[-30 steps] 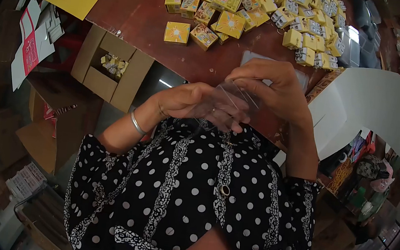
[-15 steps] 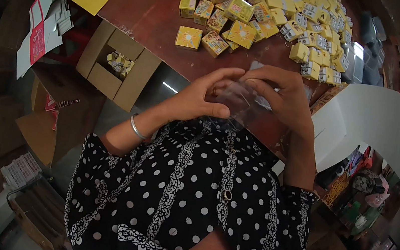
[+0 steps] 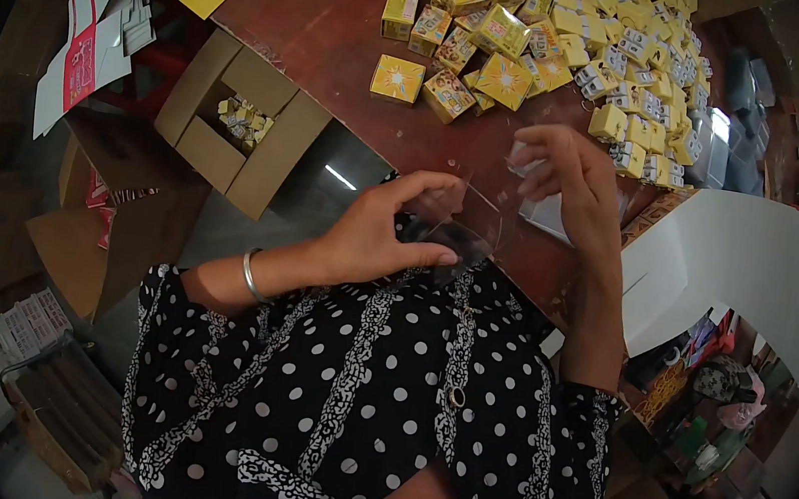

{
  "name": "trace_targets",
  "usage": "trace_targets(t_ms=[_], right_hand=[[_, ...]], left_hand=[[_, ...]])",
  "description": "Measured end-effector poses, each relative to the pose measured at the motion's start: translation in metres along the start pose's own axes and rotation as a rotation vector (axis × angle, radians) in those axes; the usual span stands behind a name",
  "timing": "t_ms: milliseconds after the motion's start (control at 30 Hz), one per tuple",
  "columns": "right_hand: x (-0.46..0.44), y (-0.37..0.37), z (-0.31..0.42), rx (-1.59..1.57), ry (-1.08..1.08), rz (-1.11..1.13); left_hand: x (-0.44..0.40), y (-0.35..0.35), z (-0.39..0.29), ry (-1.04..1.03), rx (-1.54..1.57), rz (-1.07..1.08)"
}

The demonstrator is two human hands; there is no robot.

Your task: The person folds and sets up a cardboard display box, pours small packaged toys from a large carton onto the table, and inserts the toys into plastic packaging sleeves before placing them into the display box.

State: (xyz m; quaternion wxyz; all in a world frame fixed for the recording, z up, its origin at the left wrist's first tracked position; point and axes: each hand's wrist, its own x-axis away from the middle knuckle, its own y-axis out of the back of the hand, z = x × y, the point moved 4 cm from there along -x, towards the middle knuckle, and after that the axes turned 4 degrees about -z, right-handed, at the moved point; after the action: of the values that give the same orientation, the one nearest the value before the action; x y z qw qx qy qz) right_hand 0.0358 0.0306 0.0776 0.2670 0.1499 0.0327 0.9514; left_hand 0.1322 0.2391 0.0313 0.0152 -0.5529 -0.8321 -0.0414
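Note:
My left hand (image 3: pixel 387 228) is curled around a clear, see-through plastic box (image 3: pixel 466 245), held just above my lap at the table's edge. Its thumb lies along the near side. To the right, my right hand (image 3: pixel 578 184) is raised over the table, apart from the box, its fingers bent inward. Something pale and clear shows at those fingertips, too faint to name. Below that hand, flat clear plastic pieces (image 3: pixel 547 215) lie on the red-brown table (image 3: pixel 347 36).
Yellow printed boxes (image 3: pixel 505 80) are heaped at the table's middle. Many small yellow-and-white blocks (image 3: pixel 649 131) with rings lie right of them. An open carton (image 3: pixel 264 166) with small yellow pieces stands at left. A white curved sheet (image 3: pixel 731 258) is at right.
My right hand has come off the clear box and moved right, its fingers loosening. The left hand, still on the box, has shifted slightly down and left. The view has tilted a little.

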Motion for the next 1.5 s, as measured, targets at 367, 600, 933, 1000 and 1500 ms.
trace_targets(t_ms=[367, 600, 933, 1000, 1500], right_hand=[[-0.035, -0.073, -0.024, 0.756, 0.693, -0.383], [-0.004, 0.009, -0.035, -0.008, 0.077, -0.210], [0.069, 0.063, -0.079, -0.370, -0.174, -0.240], [0.080, 0.067, -0.083, -0.238, -0.188, -0.240], [0.062, 0.054, -0.019, 1.142, 0.177, -0.391]], left_hand=[[0.027, 0.022, -0.036, -0.381, -0.163, 0.078], [0.024, 0.026, -0.022, -0.120, 0.166, 0.099], [-0.010, 0.014, -0.014, 0.073, 0.394, -0.036], [-0.016, 0.009, -0.013, 0.070, 0.387, -0.041], [-0.038, -0.025, -0.011, 0.043, 0.335, -0.027]])
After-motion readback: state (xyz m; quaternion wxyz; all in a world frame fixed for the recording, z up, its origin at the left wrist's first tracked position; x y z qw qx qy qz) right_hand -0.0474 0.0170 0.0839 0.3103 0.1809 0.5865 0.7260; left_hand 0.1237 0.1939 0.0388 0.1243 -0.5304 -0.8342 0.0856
